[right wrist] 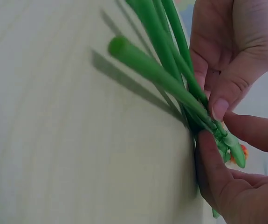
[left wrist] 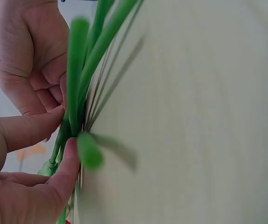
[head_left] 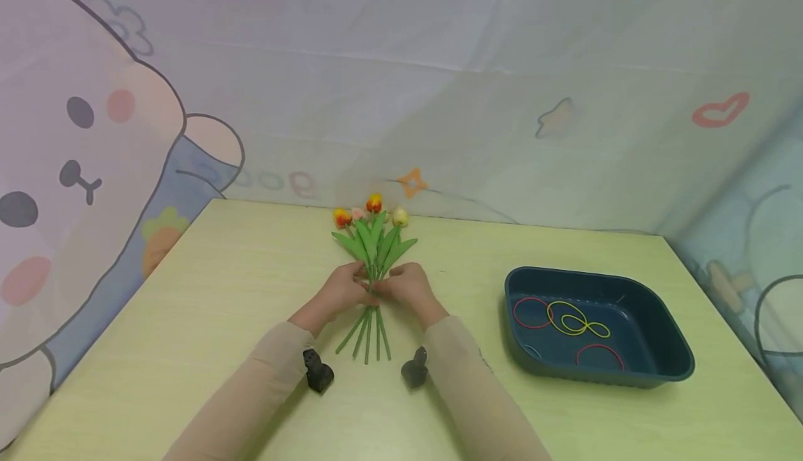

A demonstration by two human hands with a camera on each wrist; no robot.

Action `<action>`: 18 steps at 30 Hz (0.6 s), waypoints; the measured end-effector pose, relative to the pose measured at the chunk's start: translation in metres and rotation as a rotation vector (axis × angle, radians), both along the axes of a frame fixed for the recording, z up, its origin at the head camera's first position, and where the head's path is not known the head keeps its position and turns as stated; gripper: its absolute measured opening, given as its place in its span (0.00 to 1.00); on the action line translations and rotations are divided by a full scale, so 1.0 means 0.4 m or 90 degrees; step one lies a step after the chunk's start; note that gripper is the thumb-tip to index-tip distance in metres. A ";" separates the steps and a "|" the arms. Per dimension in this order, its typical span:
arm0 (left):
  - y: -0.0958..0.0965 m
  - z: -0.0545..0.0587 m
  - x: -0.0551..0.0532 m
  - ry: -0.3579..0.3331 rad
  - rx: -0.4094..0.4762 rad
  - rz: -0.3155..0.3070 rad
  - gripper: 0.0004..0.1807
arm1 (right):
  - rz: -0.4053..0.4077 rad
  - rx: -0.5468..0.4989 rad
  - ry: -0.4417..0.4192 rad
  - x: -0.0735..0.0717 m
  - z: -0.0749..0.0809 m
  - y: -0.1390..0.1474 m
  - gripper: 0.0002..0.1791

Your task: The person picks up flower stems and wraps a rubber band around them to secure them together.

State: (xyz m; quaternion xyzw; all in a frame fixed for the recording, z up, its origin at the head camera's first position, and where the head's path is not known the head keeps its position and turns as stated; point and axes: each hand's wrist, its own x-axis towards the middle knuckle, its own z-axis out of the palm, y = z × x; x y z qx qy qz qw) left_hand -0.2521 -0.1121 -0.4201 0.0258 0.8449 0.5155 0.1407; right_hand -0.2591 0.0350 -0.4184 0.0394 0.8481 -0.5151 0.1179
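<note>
A bunch of tulips (head_left: 371, 241) with orange-yellow, pink and cream heads lies on the table, its green stems fanned out toward the near side. My left hand (head_left: 343, 285) holds the stems from the left, with thumb and finger on either side of them in the left wrist view. From the right, my right hand (head_left: 408, 286) pinches the same stems (right wrist: 164, 79) close to the left fingers. The fingertips of both hands meet around the crossing of the stems. Whether a band runs round the stems there is hidden by the fingers.
To the right stands a dark blue plastic basin (head_left: 602, 374). Inside it lie several rubber bands, among them a yellow one (head_left: 567, 330) and a red one (head_left: 533, 313). A printed cloth (head_left: 439, 84) hangs behind the table (head_left: 188, 349).
</note>
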 end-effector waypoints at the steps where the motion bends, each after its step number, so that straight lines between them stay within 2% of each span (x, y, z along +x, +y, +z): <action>1: 0.000 -0.001 0.000 0.002 0.006 0.000 0.49 | -0.004 -0.004 -0.005 0.000 0.001 0.000 0.36; 10: 0.004 -0.004 0.001 -0.026 0.070 0.023 0.46 | -0.008 0.010 0.001 -0.006 0.002 -0.003 0.26; 12: 0.003 -0.004 0.000 -0.029 0.079 0.028 0.45 | -0.011 0.013 0.001 -0.008 0.002 -0.003 0.22; 15: 0.003 -0.002 -0.001 -0.033 0.085 0.031 0.41 | -0.002 0.018 -0.006 -0.014 0.001 -0.003 0.09; 18: 0.002 -0.001 -0.001 -0.039 0.080 0.030 0.37 | 0.008 0.014 -0.016 -0.016 0.002 -0.003 0.18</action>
